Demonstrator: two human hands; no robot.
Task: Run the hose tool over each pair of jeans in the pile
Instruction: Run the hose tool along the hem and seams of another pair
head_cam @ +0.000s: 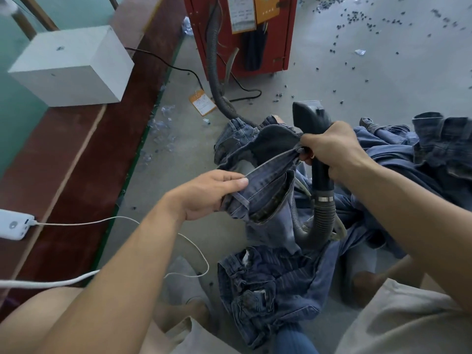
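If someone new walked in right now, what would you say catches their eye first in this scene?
Most likely the right hand at centre, gripping the black hose tool and a bit of denim, while the left hand holds up the other end of the same pair of jeans. Next, the red cabinet at the top, with the grey hose hanging down its front, and more jeans heaped at right.

Both forearms are bare, with no sleeves in view. The left hand (204, 194) wears nothing; the right hand (334, 149) shows a thin ring. Light beige shorts (398, 320) cover the thighs.
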